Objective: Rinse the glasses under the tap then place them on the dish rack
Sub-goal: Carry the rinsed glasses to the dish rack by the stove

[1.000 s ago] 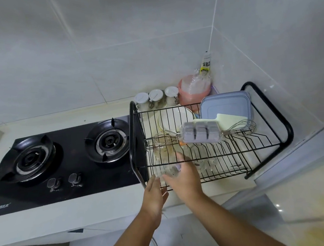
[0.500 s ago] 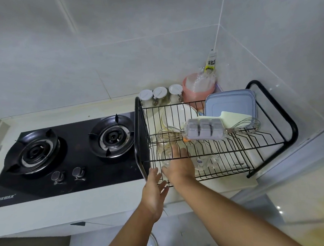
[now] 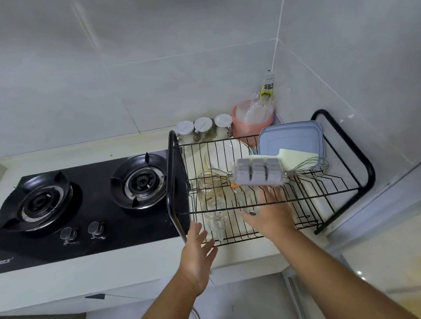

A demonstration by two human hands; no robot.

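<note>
Sitting left on the counter (image 3: 137, 265) is the stove (image 3: 82, 202). By the dish rack's (image 3: 174, 187) front corner the left hand (image 3: 198, 253) hangs, fingers spread, holding nothing. A glass (image 3: 217, 223) now stands freed on the rack. The right hand (image 3: 271, 215) has slid rightward over another glass (image 3: 253, 209); whether it grips, I cannot tell.

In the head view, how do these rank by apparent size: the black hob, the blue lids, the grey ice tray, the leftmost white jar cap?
1. black hob
2. blue lids
3. grey ice tray
4. leftmost white jar cap
</note>
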